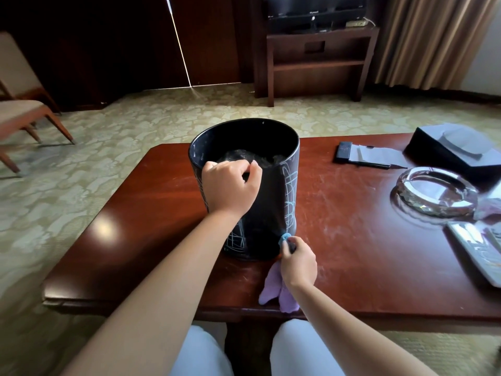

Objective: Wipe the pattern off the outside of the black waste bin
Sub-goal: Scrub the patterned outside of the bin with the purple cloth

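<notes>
Fingers (250,169) hook the bin (267,213) rim; right hand (298,263) presses cloth (273,289) low.

Bare tabletop (339,240) between bin (265,207) and ashtray (436,194).

bin: black waste bin (267,202) upright on counter (151,213), I see pale scribbles on its wall
left hand (230,187): grips near rim
right hand (298,263): presses purple cloth (276,290) to bin base
right side: glass ashtray (436,192)
</notes>
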### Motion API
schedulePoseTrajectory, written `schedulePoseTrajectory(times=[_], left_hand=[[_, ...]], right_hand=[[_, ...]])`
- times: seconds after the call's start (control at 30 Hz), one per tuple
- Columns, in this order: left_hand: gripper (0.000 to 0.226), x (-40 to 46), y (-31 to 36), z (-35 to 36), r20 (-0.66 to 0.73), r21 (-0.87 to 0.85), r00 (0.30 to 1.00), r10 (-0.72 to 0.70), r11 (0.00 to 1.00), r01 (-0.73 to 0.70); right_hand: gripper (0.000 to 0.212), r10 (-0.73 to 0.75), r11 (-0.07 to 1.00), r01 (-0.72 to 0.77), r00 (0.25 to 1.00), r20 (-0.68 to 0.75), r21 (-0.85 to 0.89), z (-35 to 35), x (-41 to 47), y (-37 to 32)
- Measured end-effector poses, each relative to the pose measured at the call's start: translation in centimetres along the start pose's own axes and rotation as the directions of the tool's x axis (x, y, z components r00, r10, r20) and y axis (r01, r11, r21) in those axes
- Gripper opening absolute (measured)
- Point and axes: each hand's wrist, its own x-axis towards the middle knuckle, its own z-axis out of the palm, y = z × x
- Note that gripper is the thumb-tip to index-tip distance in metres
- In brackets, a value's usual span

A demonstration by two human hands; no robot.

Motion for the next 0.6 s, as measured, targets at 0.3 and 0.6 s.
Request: schedulePoseTrajectory(times=[0.3, 0.6], left_hand=[[0.040, -0.1, -0.1, -0.4, 0.027, -0.027, 1.000, 0.014, 1.000, -0.014], [0.047, 0.4, 0.0, -1.5, 0.112, -0.135, 0.993, -0.046, 0.989, 0.061]], right_hand=[[0.009, -0.378, 0.924, 0.380, 0.925, -0.038, 0.050, 2.2, -3.5, -1.3], [0.016, -0.605, 0.794, 0.602, 0.767, -0.212, -0.090, 2.2, -3.2, -4.3]])
